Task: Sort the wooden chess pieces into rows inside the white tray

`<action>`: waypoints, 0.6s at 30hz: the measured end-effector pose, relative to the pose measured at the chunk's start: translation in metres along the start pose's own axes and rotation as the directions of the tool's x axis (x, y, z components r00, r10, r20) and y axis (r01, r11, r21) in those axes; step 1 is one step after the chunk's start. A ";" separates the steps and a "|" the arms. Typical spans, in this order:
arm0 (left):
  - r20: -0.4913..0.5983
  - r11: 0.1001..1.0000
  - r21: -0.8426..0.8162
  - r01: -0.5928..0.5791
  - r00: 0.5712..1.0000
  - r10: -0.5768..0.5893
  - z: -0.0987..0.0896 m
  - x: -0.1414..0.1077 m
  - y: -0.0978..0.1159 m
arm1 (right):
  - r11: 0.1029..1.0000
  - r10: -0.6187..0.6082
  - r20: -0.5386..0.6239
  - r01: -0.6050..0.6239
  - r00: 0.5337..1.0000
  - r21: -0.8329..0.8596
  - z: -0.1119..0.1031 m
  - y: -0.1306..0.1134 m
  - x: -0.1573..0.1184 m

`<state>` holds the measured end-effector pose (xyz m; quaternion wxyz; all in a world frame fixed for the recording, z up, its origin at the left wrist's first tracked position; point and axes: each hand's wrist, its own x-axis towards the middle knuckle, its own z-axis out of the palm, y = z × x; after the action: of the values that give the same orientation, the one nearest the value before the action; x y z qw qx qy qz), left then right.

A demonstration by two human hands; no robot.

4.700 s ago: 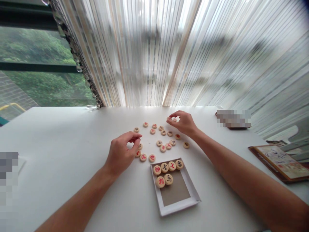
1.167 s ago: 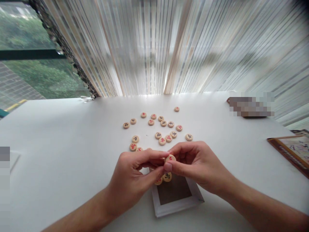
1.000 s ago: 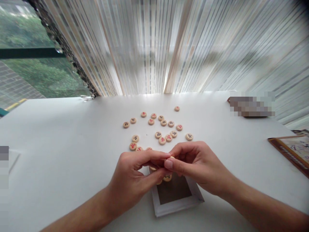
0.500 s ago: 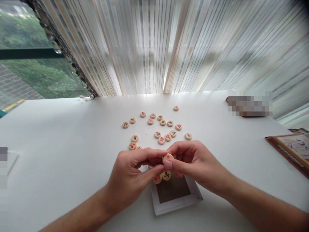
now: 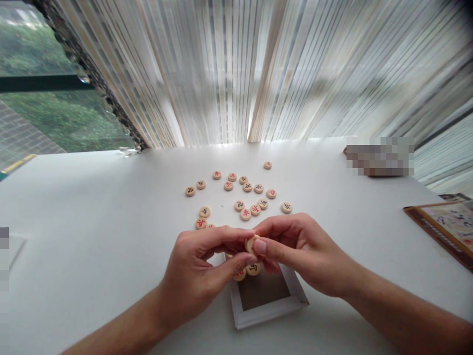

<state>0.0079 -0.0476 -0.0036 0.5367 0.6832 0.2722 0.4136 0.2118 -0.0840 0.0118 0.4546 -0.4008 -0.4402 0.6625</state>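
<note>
Both my hands meet over a shallow white-rimmed box (image 5: 271,311) with a dark inside. My left hand (image 5: 203,268) pinches a round wooden Chinese chess piece (image 5: 249,244) from its left side. From the other side my right hand (image 5: 301,254) grips the same piece, its thumb lying over the face and covering most of the character. Just below the fingers, a piece with a black character (image 5: 253,267) and one with a red character (image 5: 239,274) lie in the box, partly hidden by my left thumb. My hands also hide the far part of the box.
Several loose chess pieces with red or black characters, such as one red piece (image 5: 246,214), lie scattered on the white table (image 5: 111,236) beyond my hands. A brown-edged printed box (image 5: 443,231) lies at the right. A striped curtain (image 5: 221,74) hangs behind the table.
My right thumb has slid further over the face of the held piece, which has turned slightly so its red mark is mostly covered. The camera view has shifted slightly.
</note>
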 end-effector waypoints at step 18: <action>-0.049 0.996 -0.054 0.078 0.996 -0.081 -0.003 0.001 -0.003 | 0.902 -0.360 -0.087 0.322 0.929 -0.288 -0.007 0.011 0.000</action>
<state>0.0058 -0.0441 -0.0056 0.5629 0.6469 0.3021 0.4164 0.2155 -0.0850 -0.0008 0.5344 -0.4201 -0.5568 0.4773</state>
